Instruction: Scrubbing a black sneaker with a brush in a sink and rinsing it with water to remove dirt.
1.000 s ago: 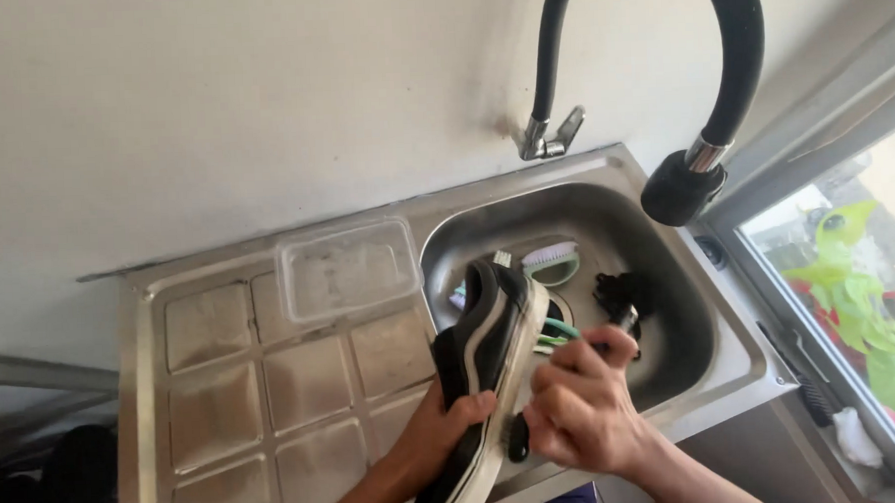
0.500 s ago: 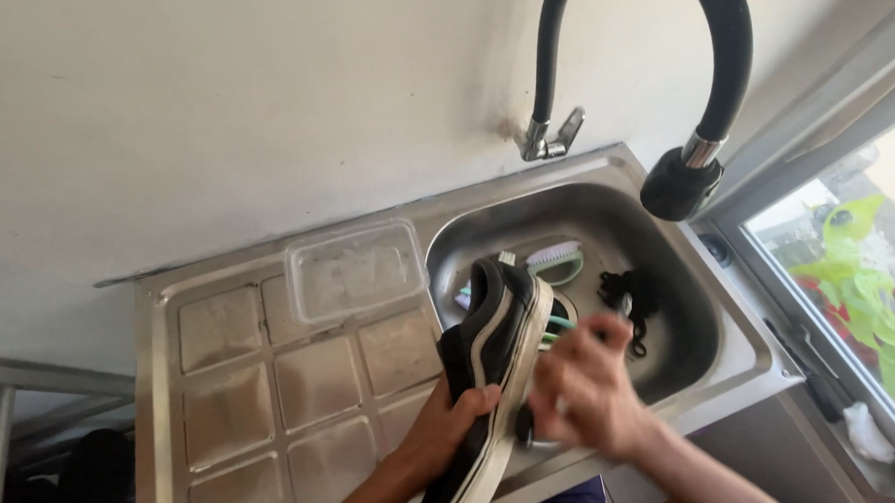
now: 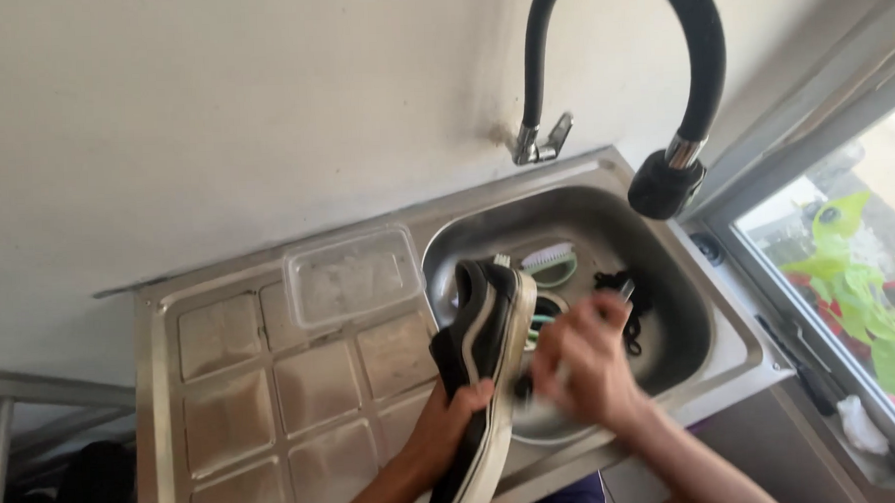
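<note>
Over the steel sink (image 3: 687,303), near the six o'clock edge of the view, the left hand (image 3: 453,420) is wrapped tight round a black sneaker (image 3: 483,354) with a pale sole and a light side stripe, holding it on edge with the toe pointing toward twelve o'clock, half above the basin and half above the drainboard (image 3: 274,386). At three o'clock of the shoe, the right hand (image 3: 582,361) is curled close against the sole; it is blurred, and whether it grips a brush or anything else I cannot tell. At ten o'clock of the shoe a clear, shallow rectangular plastic container (image 3: 352,275) lies flat on the ribbed drainboard, well apart from both hands; it bears no label that can be made out. Inside the basin, at one o'clock of the shoe, a scrubbing brush (image 3: 549,261) with white bristles and a green body rests near the back wall, and at three o'clock of the right hand lies a black tangle (image 3: 635,295), hard to identify. A black flexible faucet (image 3: 668,179) arches from the wall at twelve o'clock, its head hanging over the basin's far right corner. At three o'clock a window (image 3: 856,297) shows green shapes outside, cut off by the edge. Both forearms run out of view at six o'clock.
</note>
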